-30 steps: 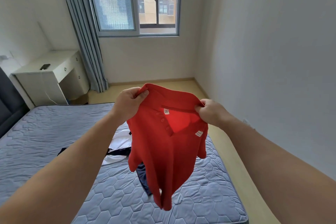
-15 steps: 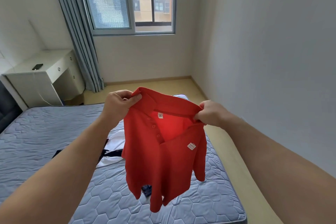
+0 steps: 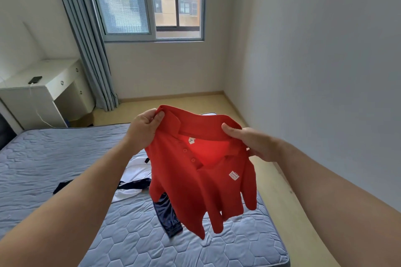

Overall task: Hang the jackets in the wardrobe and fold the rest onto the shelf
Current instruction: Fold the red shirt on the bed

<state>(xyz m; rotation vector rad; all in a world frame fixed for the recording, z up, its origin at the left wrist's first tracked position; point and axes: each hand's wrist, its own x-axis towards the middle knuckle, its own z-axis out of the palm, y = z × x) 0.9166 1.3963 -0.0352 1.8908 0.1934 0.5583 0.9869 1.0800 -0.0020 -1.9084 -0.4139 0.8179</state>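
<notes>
While the red polo shirt [image 3: 201,184] hangs in the air above the right part of the bed [image 3: 65,158], both hands hold it by the top. The left hand [image 3: 144,128] grips the left end of the collar and shoulder, with the fingers curled round the cloth. The right hand [image 3: 251,143] pinches the right shoulder, the thumb lying on top of the collar and the other fingers behind the fabric.

The shirt's long axis runs nearly vertical: the collar points up and the hem points down toward the mattress. The line of the shoulders goes from left to right and is a little higher at the left. Its front side faces the person, so the button placket, the inner neck label and a small white chest patch are visible. The two short sleeves hang loose.

On the bed, behind and below the shirt, lies a white and navy garment [image 3: 138,171], partly covered from view. At the far left stands a white desk [image 3: 43,80] with a dark phone [image 3: 35,79] on it, beside a grey curtain [image 3: 86,39] and a window [image 3: 152,0].
</notes>
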